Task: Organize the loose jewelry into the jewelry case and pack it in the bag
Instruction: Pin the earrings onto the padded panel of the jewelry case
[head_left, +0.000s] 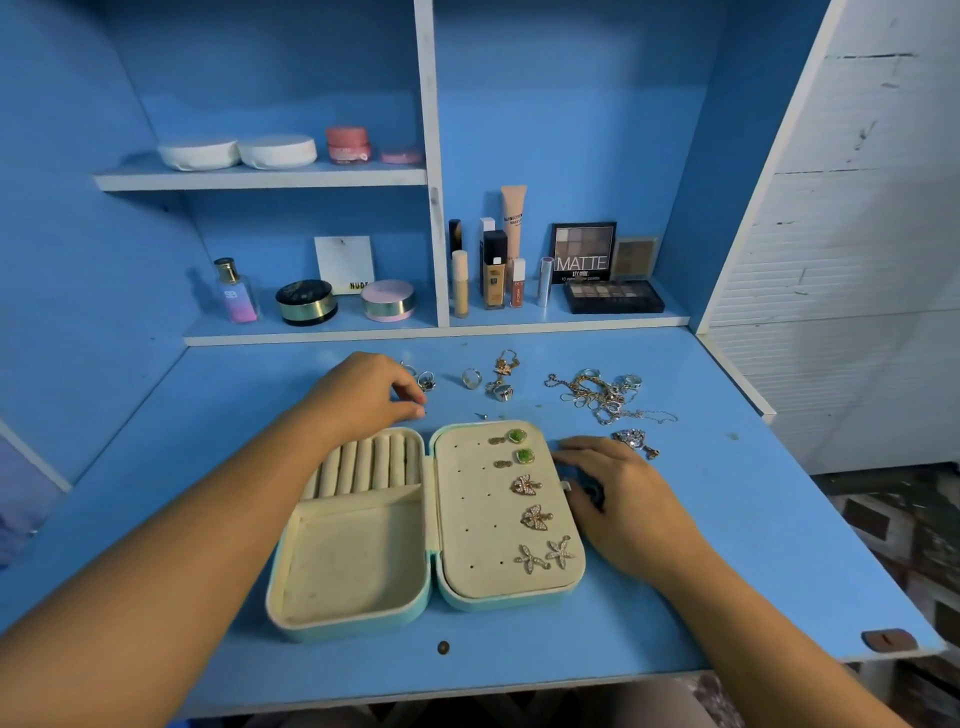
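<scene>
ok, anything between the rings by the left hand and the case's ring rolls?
Nothing visible does. The rings lie on the desk just beyond the left hand; the ring rolls sit uncovered and empty, directly nearer the person.

We see the mint-green clamshell jewelry case (358, 621) lying open, six earrings (527, 486) pinned in its right half. Loose rings (471, 378) and tangled gold chains (597, 397) lie beyond it.

An upright eyeshadow palette (583, 253) on the lower right shelf reads "MATTE" in large white letters, a white card (344, 264) leaning on the lower left shelf shows "NUDE" along its bottom edge, and the other cosmetics' labels are too blurred to read.
</scene>
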